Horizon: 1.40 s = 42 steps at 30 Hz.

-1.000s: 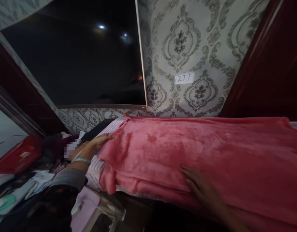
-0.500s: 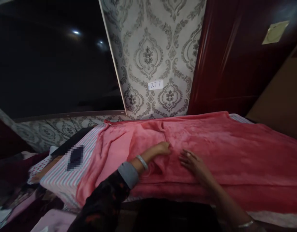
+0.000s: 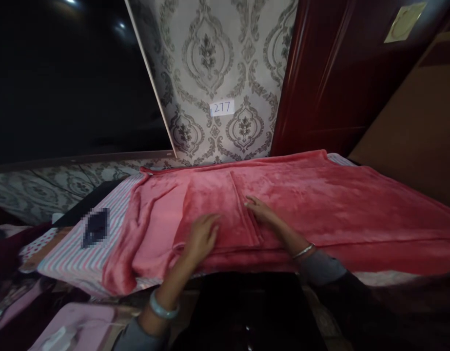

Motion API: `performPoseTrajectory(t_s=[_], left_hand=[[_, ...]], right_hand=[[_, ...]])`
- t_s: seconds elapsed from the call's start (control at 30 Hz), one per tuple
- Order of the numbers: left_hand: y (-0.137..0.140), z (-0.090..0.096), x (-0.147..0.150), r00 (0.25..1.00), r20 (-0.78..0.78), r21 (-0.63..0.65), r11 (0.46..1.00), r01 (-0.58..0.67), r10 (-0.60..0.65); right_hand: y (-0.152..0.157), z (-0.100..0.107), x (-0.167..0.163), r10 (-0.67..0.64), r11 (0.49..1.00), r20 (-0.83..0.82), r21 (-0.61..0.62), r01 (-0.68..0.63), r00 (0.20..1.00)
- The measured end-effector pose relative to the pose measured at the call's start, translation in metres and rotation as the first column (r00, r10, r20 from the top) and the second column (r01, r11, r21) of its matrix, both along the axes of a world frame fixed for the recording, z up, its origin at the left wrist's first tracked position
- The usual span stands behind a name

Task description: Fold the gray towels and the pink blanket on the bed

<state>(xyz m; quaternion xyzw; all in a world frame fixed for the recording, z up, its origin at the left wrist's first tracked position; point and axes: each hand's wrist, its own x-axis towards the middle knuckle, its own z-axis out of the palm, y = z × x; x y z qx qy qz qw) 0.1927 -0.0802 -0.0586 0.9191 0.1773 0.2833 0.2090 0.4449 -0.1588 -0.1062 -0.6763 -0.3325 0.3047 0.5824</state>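
A pink plush blanket (image 3: 320, 204) is spread over a striped cloth on the table. Near its left part lies a smooth folded rectangle of the same plush (image 3: 217, 195); whether it is a separate piece I cannot tell. My left hand (image 3: 203, 236), fingers apart and slightly bent, is over the rectangle's near left part, a pale bangle on that wrist. At the rectangle's right edge my right hand (image 3: 262, 210) rests with fingers stretched toward the layered edge. Neither hand grips anything visible.
Striped cloth (image 3: 71, 248) shows at the left, with a blurred dark object (image 3: 95, 227) on it. Behind are a large dark screen (image 3: 71, 83), patterned wall (image 3: 210, 73) and a "277" label (image 3: 222, 107). A pink stool-like surface (image 3: 82, 321) stands at lower left.
The crumpled plush under my hands now lies flat as a neat rectangle. My left hand has moved left and nearer, fingers opened; my right hand has come to the rectangle's right edge. The view has shifted.
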Motion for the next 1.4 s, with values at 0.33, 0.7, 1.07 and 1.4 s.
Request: performPoseTrajectory(t_s=[0.33, 0.7, 1.07, 1.4], left_hand=[[0.031, -0.038, -0.075, 0.951, 0.006, -0.009, 0.951, -0.311, 0.311], [0.03, -0.064, -0.086, 0.969, 0.091, -0.118, 0.968, -0.22, 0.232], [0.049, -0.086, -0.087, 0.938, 0.159, 0.026, 0.948, -0.316, 0.308], [0.057, -0.118, -0.099, 0.938, 0.213, 0.241, 0.916, -0.321, 0.273]], right_hand=[[-0.004, 0.011, -0.009, -0.161, 0.966, 0.241, 0.236, 0.103, 0.957], [-0.012, -0.021, 0.007, -0.09, 0.996, 0.188, 0.033, 0.085, 0.978], [0.096, 0.015, 0.042, -0.178, 0.984, 0.247, 0.07, 0.165, 0.953], [0.086, -0.014, 0.063, -0.278, 0.96, 0.337, 0.123, 0.251, 0.9]])
